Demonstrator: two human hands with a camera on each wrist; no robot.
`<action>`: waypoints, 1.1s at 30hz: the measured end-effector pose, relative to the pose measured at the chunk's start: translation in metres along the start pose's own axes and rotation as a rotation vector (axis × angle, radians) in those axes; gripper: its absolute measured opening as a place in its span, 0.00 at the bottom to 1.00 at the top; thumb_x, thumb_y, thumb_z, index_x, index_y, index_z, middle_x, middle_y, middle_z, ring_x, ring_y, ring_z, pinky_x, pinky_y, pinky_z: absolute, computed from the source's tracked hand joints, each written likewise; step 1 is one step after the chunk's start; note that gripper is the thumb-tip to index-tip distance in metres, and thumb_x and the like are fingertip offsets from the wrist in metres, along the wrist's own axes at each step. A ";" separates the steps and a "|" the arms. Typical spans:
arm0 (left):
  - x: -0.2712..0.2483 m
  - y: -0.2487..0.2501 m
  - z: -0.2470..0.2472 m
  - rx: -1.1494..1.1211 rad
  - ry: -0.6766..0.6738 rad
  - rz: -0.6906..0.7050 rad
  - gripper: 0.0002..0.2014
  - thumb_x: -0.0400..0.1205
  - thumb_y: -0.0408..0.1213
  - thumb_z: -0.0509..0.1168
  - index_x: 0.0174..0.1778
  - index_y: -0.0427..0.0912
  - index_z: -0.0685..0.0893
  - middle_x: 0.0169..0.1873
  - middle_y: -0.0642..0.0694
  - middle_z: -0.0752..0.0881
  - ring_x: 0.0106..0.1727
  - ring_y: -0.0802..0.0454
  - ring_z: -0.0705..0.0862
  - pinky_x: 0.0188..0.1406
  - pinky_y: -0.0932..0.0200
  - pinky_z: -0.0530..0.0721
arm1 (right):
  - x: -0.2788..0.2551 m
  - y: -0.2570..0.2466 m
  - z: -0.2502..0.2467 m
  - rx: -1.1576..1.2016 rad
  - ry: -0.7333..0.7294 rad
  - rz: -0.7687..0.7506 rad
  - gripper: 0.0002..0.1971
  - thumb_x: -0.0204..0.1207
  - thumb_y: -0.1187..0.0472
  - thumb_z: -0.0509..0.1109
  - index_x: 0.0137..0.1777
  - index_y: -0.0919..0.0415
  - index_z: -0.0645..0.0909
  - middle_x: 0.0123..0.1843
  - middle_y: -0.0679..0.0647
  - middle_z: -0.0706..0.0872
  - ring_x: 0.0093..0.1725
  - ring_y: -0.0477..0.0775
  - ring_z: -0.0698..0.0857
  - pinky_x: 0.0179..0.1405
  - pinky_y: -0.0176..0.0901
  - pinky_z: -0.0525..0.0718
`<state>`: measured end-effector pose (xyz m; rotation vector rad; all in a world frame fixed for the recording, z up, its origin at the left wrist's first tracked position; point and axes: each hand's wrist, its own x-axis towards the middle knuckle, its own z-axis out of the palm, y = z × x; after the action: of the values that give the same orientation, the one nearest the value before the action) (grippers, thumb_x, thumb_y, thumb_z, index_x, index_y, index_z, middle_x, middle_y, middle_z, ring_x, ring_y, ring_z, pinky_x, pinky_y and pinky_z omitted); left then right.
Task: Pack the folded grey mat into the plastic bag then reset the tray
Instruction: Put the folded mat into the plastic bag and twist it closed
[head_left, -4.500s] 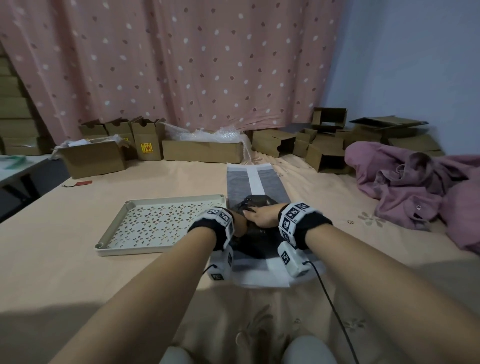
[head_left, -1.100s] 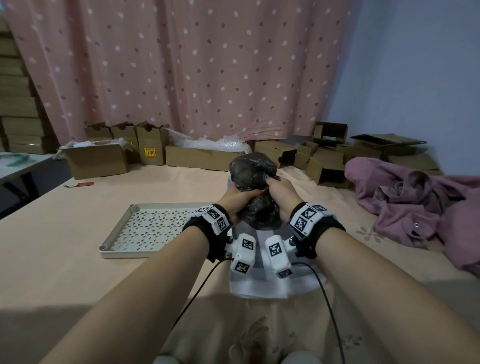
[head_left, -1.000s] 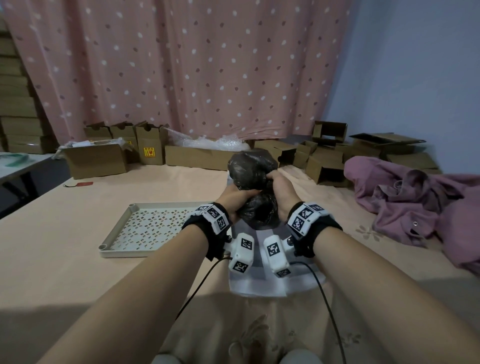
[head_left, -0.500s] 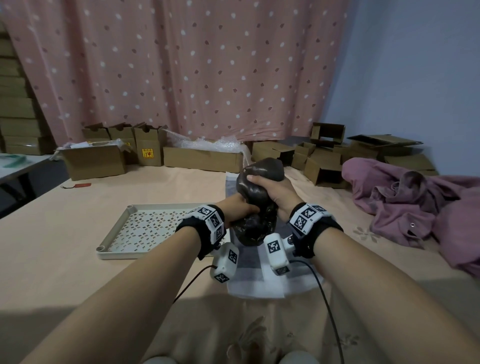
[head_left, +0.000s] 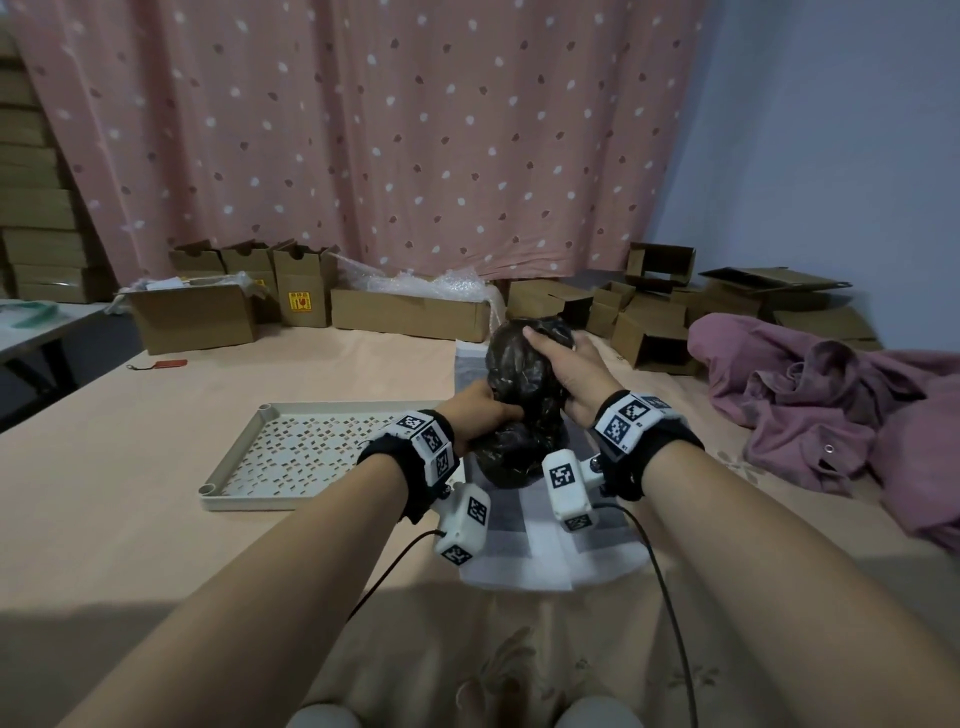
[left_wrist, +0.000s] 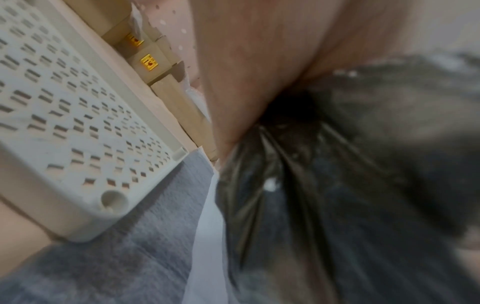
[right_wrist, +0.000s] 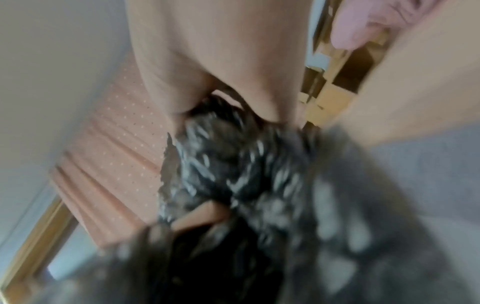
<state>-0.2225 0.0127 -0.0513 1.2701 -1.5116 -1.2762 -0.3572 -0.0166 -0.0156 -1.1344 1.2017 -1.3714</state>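
The grey mat (head_left: 545, 525) with its white stripe lies flat on the bed (head_left: 130, 519), nearest the person. Just above it both hands hold a crumpled dark plastic bag (head_left: 519, 374): the left hand (head_left: 480, 415) at nine o'clock has its fingers clamped on the bag's middle, the right hand (head_left: 569, 371) at two o'clock wraps its fingers over the top. The perforated tray (head_left: 244, 488) sits beside the mat at nine o'clock. Cardboard boxes (head_left: 410, 312) line the far curtain (head_left: 363, 130)

I hold the bag (head_left: 519, 374) above the mat (head_left: 545, 535); the tray (head_left: 249, 493) lies left of my grip, boxes (head_left: 410, 312) behind it.
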 end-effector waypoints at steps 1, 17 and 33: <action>0.001 -0.002 -0.002 0.013 0.045 -0.008 0.19 0.77 0.23 0.67 0.65 0.33 0.82 0.59 0.31 0.87 0.61 0.34 0.86 0.67 0.36 0.82 | 0.001 -0.003 -0.004 -0.138 0.031 -0.020 0.37 0.70 0.47 0.79 0.74 0.58 0.69 0.71 0.60 0.80 0.65 0.60 0.83 0.68 0.54 0.80; 0.002 0.008 0.017 0.300 -0.114 0.021 0.35 0.78 0.42 0.70 0.81 0.44 0.66 0.72 0.39 0.79 0.70 0.39 0.80 0.72 0.41 0.78 | -0.009 0.012 0.024 -0.290 0.130 0.120 0.45 0.64 0.44 0.78 0.74 0.62 0.61 0.63 0.62 0.83 0.59 0.65 0.84 0.63 0.62 0.83; 0.014 -0.004 0.006 0.257 0.057 -0.003 0.72 0.45 0.52 0.84 0.84 0.54 0.50 0.69 0.45 0.79 0.69 0.45 0.80 0.71 0.43 0.80 | -0.002 0.013 0.012 0.045 0.025 0.114 0.19 0.77 0.68 0.71 0.68 0.60 0.79 0.60 0.62 0.87 0.57 0.65 0.87 0.61 0.65 0.85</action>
<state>-0.2300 0.0004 -0.0568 1.4590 -1.6730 -1.0623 -0.3443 -0.0169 -0.0271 -1.0051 1.2285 -1.3233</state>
